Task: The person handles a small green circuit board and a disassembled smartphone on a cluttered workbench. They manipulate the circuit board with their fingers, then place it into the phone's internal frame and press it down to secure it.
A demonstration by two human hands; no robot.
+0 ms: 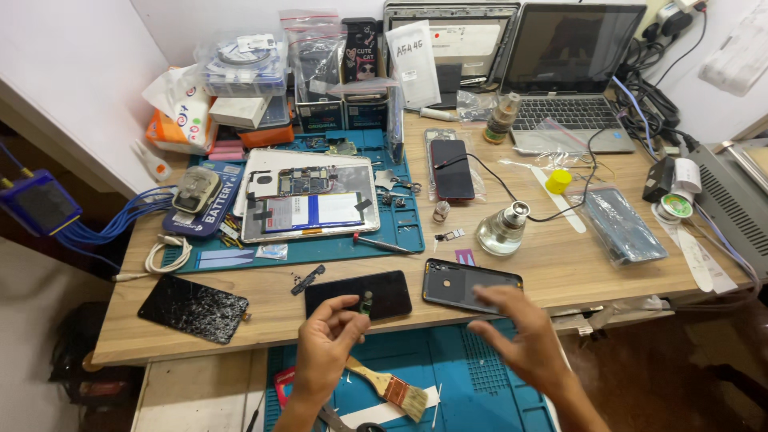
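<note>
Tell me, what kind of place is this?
Most likely a phone repair bench. An opened tablet lies with its circuit board bare on a blue mat, a cracked screen lies near the desk edge, and the left hand holds a small part.

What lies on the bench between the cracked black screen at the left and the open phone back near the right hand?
In the head view, a dark phone lies between the cracked screen and phone back; the left hand holds a small part over it.

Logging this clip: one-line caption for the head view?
Left hand pinches a small component above a black phone; right hand hovers open.
</note>
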